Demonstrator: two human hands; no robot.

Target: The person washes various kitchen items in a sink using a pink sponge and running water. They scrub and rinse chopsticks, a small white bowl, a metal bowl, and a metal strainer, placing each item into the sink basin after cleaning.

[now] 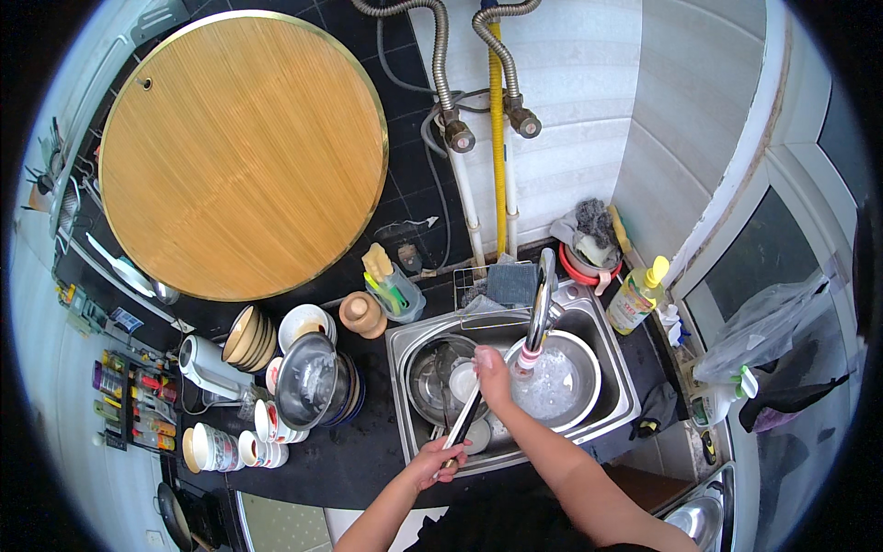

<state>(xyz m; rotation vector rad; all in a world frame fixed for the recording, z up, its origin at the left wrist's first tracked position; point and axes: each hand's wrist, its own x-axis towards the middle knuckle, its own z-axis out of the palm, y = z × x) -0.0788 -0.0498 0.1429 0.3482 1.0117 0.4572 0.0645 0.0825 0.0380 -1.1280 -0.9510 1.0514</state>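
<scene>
Low over the front edge of the double steel sink (pixel 629 405), my left hand (pixel 439 463) is closed around long thin black and white utensils (pixel 464 421), whose exact kind I cannot make out. Their upper ends reach my right hand (pixel 494 377), which is closed beside the tap; what its fingers hold is hidden. Just right of that hand, the tap (pixel 541 313) points down into a steel basin (pixel 593 370) with sudsy water (pixel 550 391). In the left bowl sits a metal pot (pixel 414 391), with a small white bowl (pixel 463 382) in it, partly behind the utensils.
Stacked bowls (pixel 248 339), cups (pixel 216 448) and a tilted dark metal bowl (pixel 308 379) crowd the left counter. A wooden mortar-shaped pot (pixel 362 315) and utensil holder (pixel 397 293) stand behind. A soap bottle (pixel 636 299) and red basin (pixel 589 271) are at the right back.
</scene>
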